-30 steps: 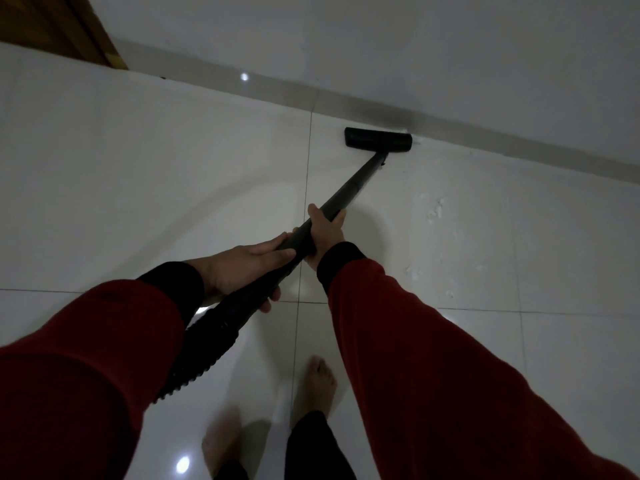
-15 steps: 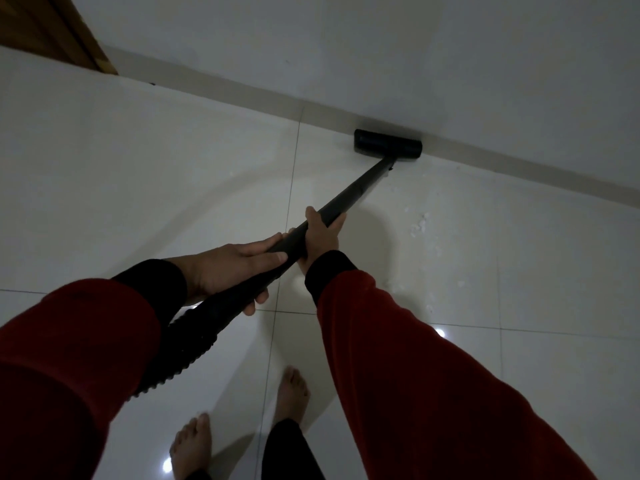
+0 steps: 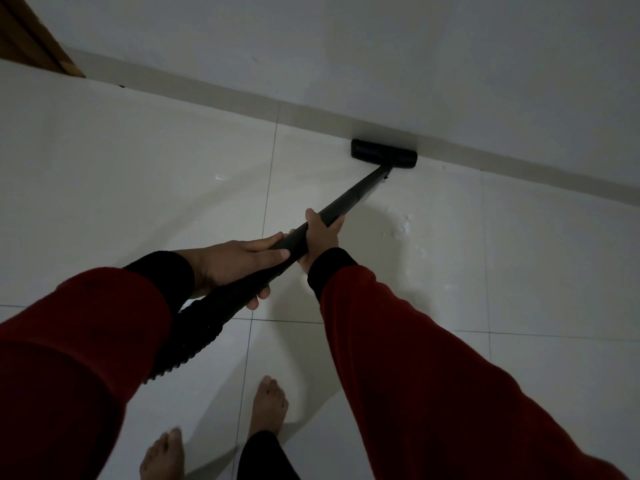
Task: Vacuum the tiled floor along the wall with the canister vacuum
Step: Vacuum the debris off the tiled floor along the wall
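Both hands (image 3: 277, 258) around the black wand (image 3: 349, 199) — floor head (image 3: 382, 153) against the baseboard (image 3: 519, 161).

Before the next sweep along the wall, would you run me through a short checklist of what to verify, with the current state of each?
1. Both hands on the wand: left hand and right hand both wrapped around the wand. Ok.
2. Floor head against the baseboard: it sits at the wall's foot. Ok.
3. Debris remaining: white specks lie on the tile right of the wand. Not ok.
4. Bare feet away from the head: well back. Ok.
5. Hose free of kinks: only a short ribbed stretch shows. Cannot tell.
6. Canister position: out of view. Cannot tell.
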{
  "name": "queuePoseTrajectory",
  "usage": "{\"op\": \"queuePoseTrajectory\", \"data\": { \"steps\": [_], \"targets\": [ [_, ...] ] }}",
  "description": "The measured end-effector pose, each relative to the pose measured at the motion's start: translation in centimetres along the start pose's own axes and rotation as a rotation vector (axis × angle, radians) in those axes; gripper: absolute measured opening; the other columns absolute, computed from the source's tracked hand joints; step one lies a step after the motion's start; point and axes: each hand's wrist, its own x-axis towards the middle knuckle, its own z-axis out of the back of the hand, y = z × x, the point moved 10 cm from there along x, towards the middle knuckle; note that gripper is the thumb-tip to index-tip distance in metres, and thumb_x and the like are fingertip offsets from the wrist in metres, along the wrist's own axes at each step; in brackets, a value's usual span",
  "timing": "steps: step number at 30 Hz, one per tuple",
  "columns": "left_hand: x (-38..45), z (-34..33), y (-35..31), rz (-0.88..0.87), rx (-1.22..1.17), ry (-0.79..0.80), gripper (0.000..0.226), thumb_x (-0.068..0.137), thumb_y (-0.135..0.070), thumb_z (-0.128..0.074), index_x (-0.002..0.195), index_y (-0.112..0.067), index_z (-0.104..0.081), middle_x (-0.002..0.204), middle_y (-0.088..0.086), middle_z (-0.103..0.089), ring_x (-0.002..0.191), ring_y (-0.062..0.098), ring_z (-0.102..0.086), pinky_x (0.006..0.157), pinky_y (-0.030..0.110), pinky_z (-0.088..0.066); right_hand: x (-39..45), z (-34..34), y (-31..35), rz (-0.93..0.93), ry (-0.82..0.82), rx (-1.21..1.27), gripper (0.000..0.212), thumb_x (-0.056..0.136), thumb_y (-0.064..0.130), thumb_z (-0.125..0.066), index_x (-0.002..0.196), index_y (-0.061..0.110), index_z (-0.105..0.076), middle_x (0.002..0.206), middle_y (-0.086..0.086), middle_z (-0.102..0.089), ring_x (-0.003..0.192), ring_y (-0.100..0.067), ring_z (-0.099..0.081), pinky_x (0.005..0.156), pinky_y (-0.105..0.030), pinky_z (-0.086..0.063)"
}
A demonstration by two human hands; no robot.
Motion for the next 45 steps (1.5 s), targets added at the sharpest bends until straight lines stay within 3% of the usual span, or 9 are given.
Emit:
{"op": "queuePoseTrajectory", "data": {
  "steps": [3, 7, 11, 18, 26, 29, 34, 42, 45],
  "targets": [
    [-0.1, -0.8, 0.4, 0.009, -0.038, -0.009, 0.06, 0.094, -0.045, -0.045, 0.147, -0.042, -0.017, 0.058, 0.001, -0.063, 0.046, 0.014, -0.058, 0.048, 0.02, -0.047, 0.0, 0.7, -0.3, -0.002, -0.012, -0.034, 0.082, 0.096, 0.018, -0.049, 0.148, 0.045, 0.009, 0.112, -0.009, -0.049, 0.072, -0.02, -0.055, 0.06, -0.034, -0.052],
    [-0.7, -2.9, 1.0, -0.001, -0.089, -0.003, 0.059, 0.094, -0.044, -0.045, 0.147, -0.042, -0.019, 0.058, 0.001, -0.062, 0.046, 0.014, -0.057, 0.048, 0.019, -0.048, -0.6, 2.2, -0.6, 0.019, -0.001, -0.102, 0.082, 0.096, 0.019, -0.049, 0.148, 0.045, 0.009, 0.098, -0.004, -0.049, 0.075, -0.019, -0.056, 0.066, -0.037, -0.053],
    [-1.9, -4.8, 2.5, -0.014, -0.07, 0.009, 0.06, 0.094, -0.047, -0.045, 0.148, -0.043, -0.018, 0.057, -0.001, -0.064, 0.048, 0.012, -0.059, 0.051, 0.019, -0.049, -2.0, 3.7, -2.3, 0.01, -0.01, -0.165, 0.082, 0.095, 0.022, -0.049, 0.147, 0.045, 0.01, 0.114, -0.006, -0.045, 0.088, -0.024, -0.057, 0.076, -0.041, -0.052],
    [-4.4, -7.4, 5.6, -0.015, -0.032, 0.034, 0.06, 0.094, -0.047, -0.044, 0.148, -0.041, -0.018, 0.064, 0.003, -0.064, 0.049, 0.013, -0.06, 0.053, 0.02, -0.05, -4.8, 6.1, -6.2, -0.005, -0.034, -0.127, 0.083, 0.095, 0.022, -0.049, 0.146, 0.047, 0.01, 0.119, -0.008, -0.045, 0.098, -0.028, -0.057, 0.08, -0.043, -0.052],
    [-7.0, -10.0, 8.7, -0.028, -0.041, 0.034, 0.062, 0.093, -0.046, -0.047, 0.148, -0.041, -0.019, 0.061, 0.002, -0.065, 0.049, 0.014, -0.059, 0.051, 0.02, -0.05, -7.5, 8.4, -9.5, 0.003, -0.052, -0.142, 0.081, 0.095, 0.022, -0.048, 0.147, 0.045, 0.009, 0.116, -0.009, -0.048, 0.091, -0.026, -0.058, 0.076, -0.041, -0.053],
    [-7.9, -11.0, 10.0, -0.03, -0.06, 0.028, 0.061, 0.094, -0.045, -0.046, 0.148, -0.041, -0.019, 0.056, -0.001, -0.064, 0.046, 0.013, -0.058, 0.049, 0.019, -0.049, -8.5, 9.1, -10.8, 0.006, -0.045, -0.16, 0.08, 0.095, 0.023, -0.048, 0.147, 0.044, 0.009, 0.12, -0.011, -0.051, 0.081, -0.022, -0.058, 0.067, -0.038, -0.052],
    [-8.6, -13.7, 11.7, -0.035, -0.072, 0.037, 0.059, 0.094, -0.043, -0.046, 0.148, -0.04, -0.021, 0.055, 0.0, -0.062, 0.044, 0.013, -0.057, 0.047, 0.017, -0.048, -9.6, 11.5, -12.6, 0.006, -0.047, -0.165, 0.081, 0.095, 0.022, -0.047, 0.147, 0.044, 0.011, 0.096, -0.004, -0.049, 0.076, -0.019, -0.057, 0.067, -0.037, -0.051],
    [-9.2, -17.9, 13.5, -0.026, -0.063, 0.047, 0.059, 0.094, -0.045, -0.046, 0.147, -0.041, -0.021, 0.059, 0.001, -0.063, 0.046, 0.012, -0.058, 0.048, 0.018, -0.049, -11.0, 15.6, -14.7, -0.009, -0.067, -0.178, 0.082, 0.095, 0.025, -0.048, 0.147, 0.045, 0.012, 0.127, -0.014, -0.05, 0.08, -0.021, -0.057, 0.073, -0.039, -0.052],
    [-10.1, -19.4, 14.1, -0.026, -0.036, 0.04, 0.06, 0.093, -0.046, -0.046, 0.147, -0.042, -0.021, 0.061, 0.001, -0.064, 0.048, 0.013, -0.06, 0.05, 0.019, -0.05, -11.9, 16.9, -15.5, -0.007, -0.06, -0.185, 0.083, 0.094, 0.027, -0.05, 0.146, 0.046, 0.013, 0.126, -0.014, -0.052, 0.083, -0.023, -0.058, 0.076, -0.04, -0.053]
  ]
}}
